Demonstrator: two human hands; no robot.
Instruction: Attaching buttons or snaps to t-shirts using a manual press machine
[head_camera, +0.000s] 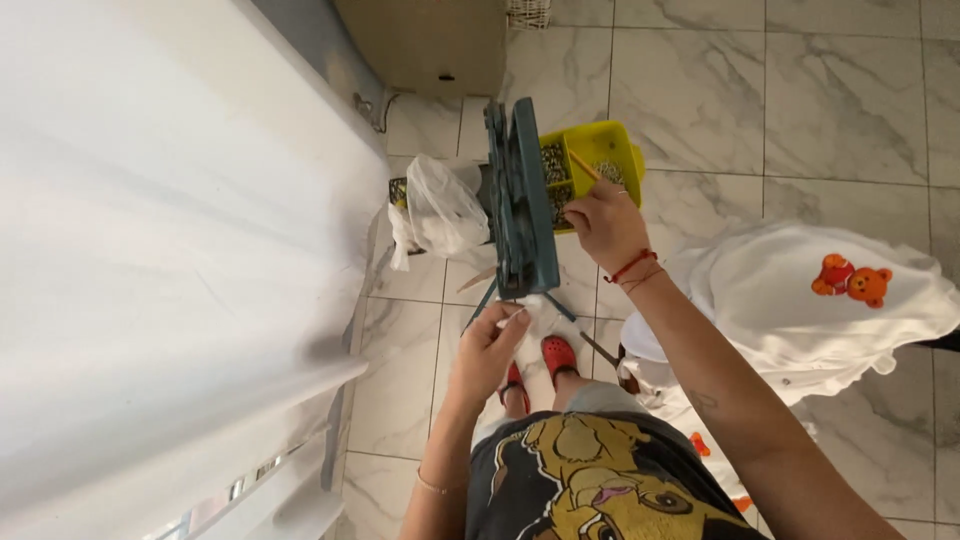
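My right hand (603, 222) reaches into a yellow divided tray (618, 150) of small metal pieces and pinches something small; a thin stick juts up beside its fingers. My left hand (491, 349) is raised near the lower end of a dark teal stand (520, 200) and holds a small white piece between its fingertips. The yellow tray rests against the right side of that stand. A red cord bracelet circles my right wrist.
A white curtain (170, 250) fills the left. A clear plastic bag (440, 212) sits left of the stand. A white garment with an orange bear print (810, 300) lies at the right. Marble floor tiles (800, 100) and my red shoes (556, 353) are below.
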